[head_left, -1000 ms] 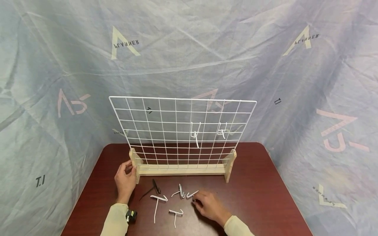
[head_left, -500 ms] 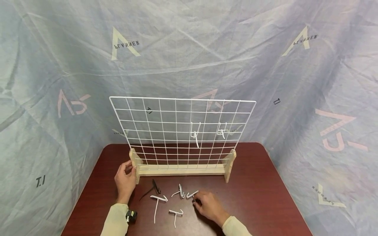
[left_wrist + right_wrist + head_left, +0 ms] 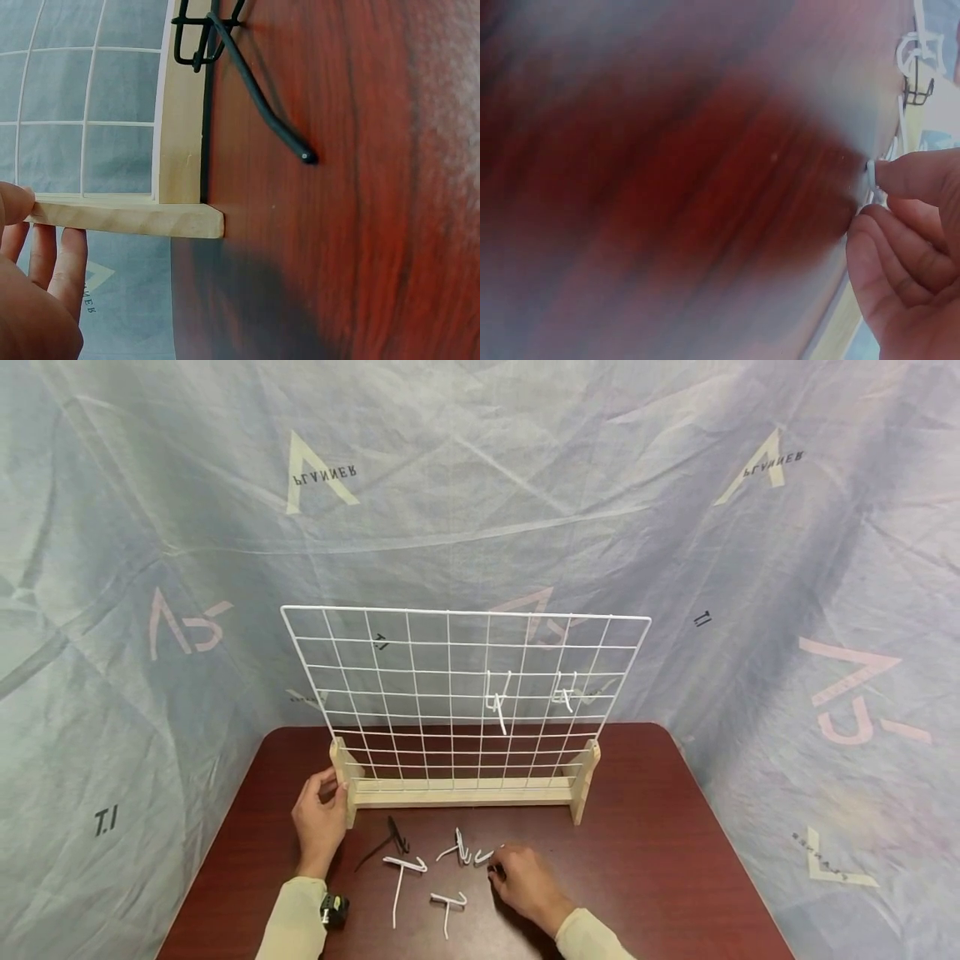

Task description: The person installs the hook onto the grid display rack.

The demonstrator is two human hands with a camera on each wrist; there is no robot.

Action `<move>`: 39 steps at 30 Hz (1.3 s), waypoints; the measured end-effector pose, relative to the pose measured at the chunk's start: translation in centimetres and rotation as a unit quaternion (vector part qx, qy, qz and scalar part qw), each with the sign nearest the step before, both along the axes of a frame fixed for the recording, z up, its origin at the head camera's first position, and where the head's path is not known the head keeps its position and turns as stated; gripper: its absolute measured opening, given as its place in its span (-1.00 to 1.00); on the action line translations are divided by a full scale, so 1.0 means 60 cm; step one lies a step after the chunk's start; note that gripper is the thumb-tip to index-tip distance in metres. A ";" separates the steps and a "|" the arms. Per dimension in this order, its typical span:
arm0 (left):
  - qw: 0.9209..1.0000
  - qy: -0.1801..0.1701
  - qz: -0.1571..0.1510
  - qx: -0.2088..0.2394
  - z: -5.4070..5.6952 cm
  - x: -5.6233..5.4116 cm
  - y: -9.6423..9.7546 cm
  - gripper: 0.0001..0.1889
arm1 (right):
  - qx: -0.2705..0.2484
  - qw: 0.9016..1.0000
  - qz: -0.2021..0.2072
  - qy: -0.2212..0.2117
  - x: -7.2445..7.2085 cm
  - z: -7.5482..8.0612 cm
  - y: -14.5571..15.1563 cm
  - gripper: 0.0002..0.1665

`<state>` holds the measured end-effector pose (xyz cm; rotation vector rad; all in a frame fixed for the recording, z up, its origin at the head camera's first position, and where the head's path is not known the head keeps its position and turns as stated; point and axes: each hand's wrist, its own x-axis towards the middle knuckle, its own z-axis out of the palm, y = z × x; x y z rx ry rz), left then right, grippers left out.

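A white wire grid panel [image 3: 467,612] stands upright in a wooden base [image 3: 465,797]. My left hand [image 3: 318,818] grips the base's left end piece [image 3: 127,219], thumb on one side and fingers on the other. On the table, my right hand [image 3: 528,887] pinches a white wire hook [image 3: 482,858]; the fingers hide most of it, and a bit of it [image 3: 871,177] shows between the fingertips in the right wrist view. To its left lie more white hooks [image 3: 460,847] and a black hook [image 3: 259,97], the latter near the base's left end.
Two white hooks, one longer [image 3: 501,717] and one shorter [image 3: 567,700], hang on the grid's right half. Two loose white hooks [image 3: 399,893] [image 3: 447,917] lie nearer the front of the dark red table [image 3: 652,860]. Grey printed cloth [image 3: 480,485] surrounds the table.
My right fingers have shifted slightly and now cover more of the white hook. The left hand stays on the base's end piece. The head view has moved a little.
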<state>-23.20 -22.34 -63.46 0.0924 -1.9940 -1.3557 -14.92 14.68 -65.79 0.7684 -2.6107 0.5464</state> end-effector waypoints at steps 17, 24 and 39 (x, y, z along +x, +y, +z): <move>1.000 -0.014 0.012 -0.006 0.001 0.002 0.001 -0.66 | -0.019 0.999 -0.032 0.006 -0.007 -0.008 -0.006 -0.71; 1.000 -0.020 0.009 -0.008 0.002 0.000 0.002 -0.67 | -0.025 0.999 -0.041 -0.011 -0.011 -0.005 -0.004 -0.70; 1.000 -0.023 0.014 -0.003 0.001 -0.002 0.005 -0.68 | -0.041 0.997 -0.059 -0.026 -0.015 -0.002 -0.001 -0.72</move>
